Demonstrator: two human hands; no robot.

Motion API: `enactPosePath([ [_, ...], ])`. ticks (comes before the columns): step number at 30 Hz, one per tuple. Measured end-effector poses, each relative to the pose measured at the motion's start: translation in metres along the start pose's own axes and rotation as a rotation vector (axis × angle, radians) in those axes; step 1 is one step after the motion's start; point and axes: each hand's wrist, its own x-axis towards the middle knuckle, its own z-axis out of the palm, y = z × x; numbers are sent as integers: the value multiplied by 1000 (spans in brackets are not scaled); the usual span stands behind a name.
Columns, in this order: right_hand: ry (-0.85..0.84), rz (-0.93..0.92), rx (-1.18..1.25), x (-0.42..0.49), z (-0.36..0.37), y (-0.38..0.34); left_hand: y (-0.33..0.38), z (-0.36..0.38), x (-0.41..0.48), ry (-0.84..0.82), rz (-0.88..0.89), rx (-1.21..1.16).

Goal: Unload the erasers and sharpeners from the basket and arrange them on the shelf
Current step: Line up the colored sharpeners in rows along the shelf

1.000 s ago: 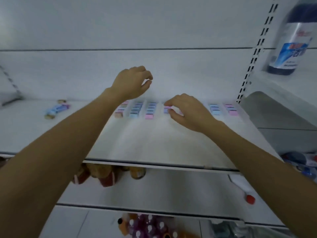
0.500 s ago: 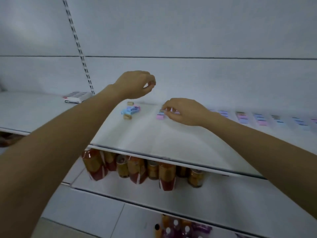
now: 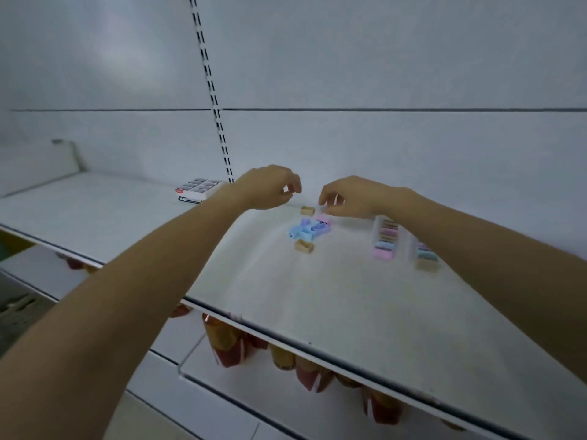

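Left hand (image 3: 270, 187) hovers curled, with nothing visible in it; right hand (image 3: 352, 196) sets its fingertips on a pink piece (image 3: 322, 217) at the far end of the loose pile (image 3: 305, 230) — grip unclear; sorted rows (image 3: 385, 239) lie just right; bare shelf (image 3: 317, 306) runs to its near edge; far left, an eraser box (image 3: 198, 190) — dark blocks in a grid.

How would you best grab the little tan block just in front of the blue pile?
Probably pinch the tan block across its two short ends, coming from above: it lies flat with both ends free, while the blue pile crowds its back.
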Motion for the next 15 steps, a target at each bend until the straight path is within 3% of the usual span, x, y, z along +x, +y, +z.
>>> enactPosePath([
  [7,-141,76,22,20,8,5,-8,37,29,-23,78,-50],
  [15,-106,237,94,15,17,-9,-13,63,53,-39,129,-109],
])
